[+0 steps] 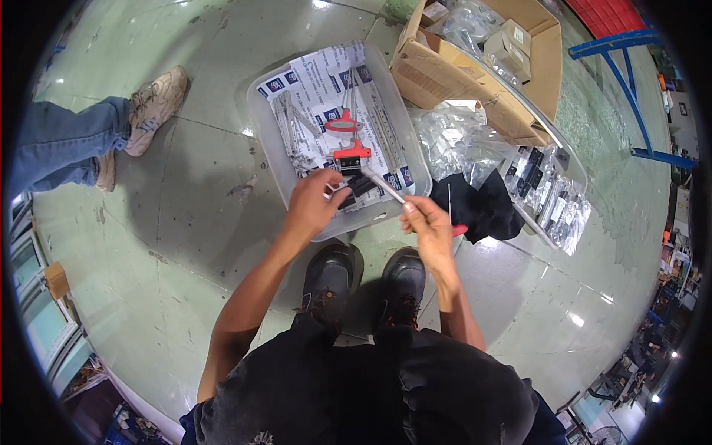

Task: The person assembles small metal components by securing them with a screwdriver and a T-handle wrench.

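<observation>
Black trousers [363, 393] fill the foreground, the person bent over a translucent plastic bin [268, 144] on the floor. Taking the bin as the dial, the right hand [428, 225] sits towards five o'clock, closed around a slim silver bar [389, 188] that slants inward over the rim. The left hand [315, 202] is at seven, fingers half curled beside black pieces [359, 187] lying between five and six; I can't tell from where I stand whether it grips one. Near the centre lies a red tool handle [352, 151], and loose metal strips [285, 119] rest towards ten.

To handle this well, I'd say, keep the bar's far end low and controlled so it doesn't snag the red handle. It looks wise to hold the left fingertips clear of that end, steady the black pieces from their near side, and avoid sweeping the strips out of line.
</observation>
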### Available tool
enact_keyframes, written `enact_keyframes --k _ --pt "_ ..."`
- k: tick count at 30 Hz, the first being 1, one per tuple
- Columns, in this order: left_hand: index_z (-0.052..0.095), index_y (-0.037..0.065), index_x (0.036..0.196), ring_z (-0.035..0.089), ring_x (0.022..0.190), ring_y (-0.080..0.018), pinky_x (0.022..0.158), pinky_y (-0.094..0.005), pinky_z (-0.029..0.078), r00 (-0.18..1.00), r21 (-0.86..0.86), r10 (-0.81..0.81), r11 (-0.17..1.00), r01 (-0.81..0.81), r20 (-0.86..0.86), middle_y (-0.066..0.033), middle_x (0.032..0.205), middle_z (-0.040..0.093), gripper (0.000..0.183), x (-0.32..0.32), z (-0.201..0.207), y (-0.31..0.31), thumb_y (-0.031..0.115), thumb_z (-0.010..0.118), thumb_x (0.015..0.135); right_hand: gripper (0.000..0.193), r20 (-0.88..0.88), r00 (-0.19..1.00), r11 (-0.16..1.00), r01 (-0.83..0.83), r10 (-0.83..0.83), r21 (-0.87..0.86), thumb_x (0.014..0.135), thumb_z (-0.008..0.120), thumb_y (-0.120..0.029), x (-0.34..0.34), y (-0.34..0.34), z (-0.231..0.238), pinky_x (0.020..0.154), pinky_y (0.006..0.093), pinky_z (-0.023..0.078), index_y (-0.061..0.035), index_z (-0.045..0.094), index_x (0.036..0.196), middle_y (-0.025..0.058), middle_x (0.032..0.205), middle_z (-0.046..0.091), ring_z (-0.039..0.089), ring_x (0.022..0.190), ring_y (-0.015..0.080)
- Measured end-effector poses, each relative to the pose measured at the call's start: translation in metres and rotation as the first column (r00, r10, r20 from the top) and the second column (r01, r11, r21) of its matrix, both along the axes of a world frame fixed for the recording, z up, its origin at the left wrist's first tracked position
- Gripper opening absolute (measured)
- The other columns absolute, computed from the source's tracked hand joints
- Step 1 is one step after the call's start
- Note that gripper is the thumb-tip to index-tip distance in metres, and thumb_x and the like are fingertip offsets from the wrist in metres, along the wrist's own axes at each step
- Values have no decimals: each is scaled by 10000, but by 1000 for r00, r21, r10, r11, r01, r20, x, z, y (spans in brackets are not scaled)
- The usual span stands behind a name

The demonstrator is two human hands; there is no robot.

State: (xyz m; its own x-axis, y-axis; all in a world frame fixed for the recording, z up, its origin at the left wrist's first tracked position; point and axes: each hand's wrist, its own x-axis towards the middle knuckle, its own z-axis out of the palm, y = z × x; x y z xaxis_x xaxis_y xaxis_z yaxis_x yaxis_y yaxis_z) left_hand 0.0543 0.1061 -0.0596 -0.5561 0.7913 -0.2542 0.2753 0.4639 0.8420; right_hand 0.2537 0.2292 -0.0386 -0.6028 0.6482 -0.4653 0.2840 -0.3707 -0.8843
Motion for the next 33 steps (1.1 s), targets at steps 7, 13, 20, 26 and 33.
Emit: enact_keyframes --k 7,13,20,26,33 --pt "604 55 1047 560 1025 -288 814 -421 494 836 -257 -365 925 279 -410 -91 1068 538 354 26 -19 24 187 742 749 198 77 982 979 162 -172 127 925 640 -154 17 27 19 616 216 451 10 670 1032 32 761 629 562 672 77" --pt "568 7 1051 534 1060 -320 867 -456 463 761 -382 -475 867 320 -441 -136 1084 521 277 28 -26 26 107 597 794 232 -45 958 958 285 -284 24 963 595 -229 20 25 11 608 225 417 -5 654 984 15 705 570 521 638 84" --pt "571 34 1125 582 968 -239 800 -373 493 963 8 -248 968 250 -100 -108 1033 568 243 14 -4 26 96 499 901 290 -244 859 892 414 -449 -183 1017 482 -306 19 23 21 613 244 421 -37 565 945 15 762 528 533 669 99" --pt "528 52 1212 550 899 -135 749 -286 469 750 177 -120 984 4 650 -74 1135 604 294 10 21 12 150 365 987 132 -439 761 879 406 -477 -251 983 532 -115 15 22 33 648 319 549 -37 451 1052 102 891 613 641 721 174" --pt "526 49 1141 505 809 -71 688 -236 431 780 136 -134 989 62 611 -16 984 606 240 20 53 18 239 460 1009 150 -446 757 876 451 -477 -171 975 557 -132 11 21 36 647 302 551 -28 459 1016 104 884 620 645 720 163"
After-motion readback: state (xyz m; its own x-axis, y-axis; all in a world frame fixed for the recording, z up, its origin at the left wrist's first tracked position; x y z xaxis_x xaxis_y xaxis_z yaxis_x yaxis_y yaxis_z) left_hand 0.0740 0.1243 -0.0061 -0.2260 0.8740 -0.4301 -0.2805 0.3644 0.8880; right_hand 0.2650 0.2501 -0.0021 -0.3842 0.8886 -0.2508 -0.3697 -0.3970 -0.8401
